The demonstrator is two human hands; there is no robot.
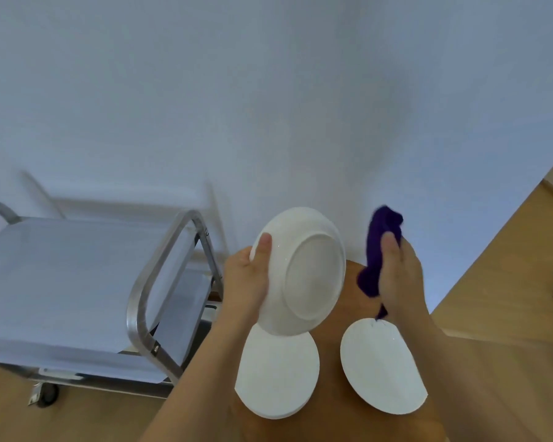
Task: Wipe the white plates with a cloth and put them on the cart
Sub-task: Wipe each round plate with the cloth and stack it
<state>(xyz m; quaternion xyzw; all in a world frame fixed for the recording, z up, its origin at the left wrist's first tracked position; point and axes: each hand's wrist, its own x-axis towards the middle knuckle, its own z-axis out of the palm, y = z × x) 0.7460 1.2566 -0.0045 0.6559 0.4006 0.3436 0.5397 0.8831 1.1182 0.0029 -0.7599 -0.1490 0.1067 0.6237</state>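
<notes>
Three white plates are seen. One plate (304, 272) is held up by the left hand (248, 279), tilted with its underside toward the camera; the thumb is laid over the rim, and the fingers behind it are hidden. The other two lie flat on a small brown table (332, 314): a left plate (276, 374), partly covered by the raised one, and a right plate (382, 366), set apart from it. Whether the left plate is a single plate or a stack cannot be told.

One purple cloth (377, 250) is gripped by the right hand (399, 279), the thumb pressed along it, with cloth showing above and below the hand. The cloth is held just beside the raised plate, not touching it.

One steel cart (87, 291) stands to the left of the table, against a white wall (268, 90). No plate is seen on its top shelf; one wheel (47, 393) is seen on the wooden floor (508, 282).
</notes>
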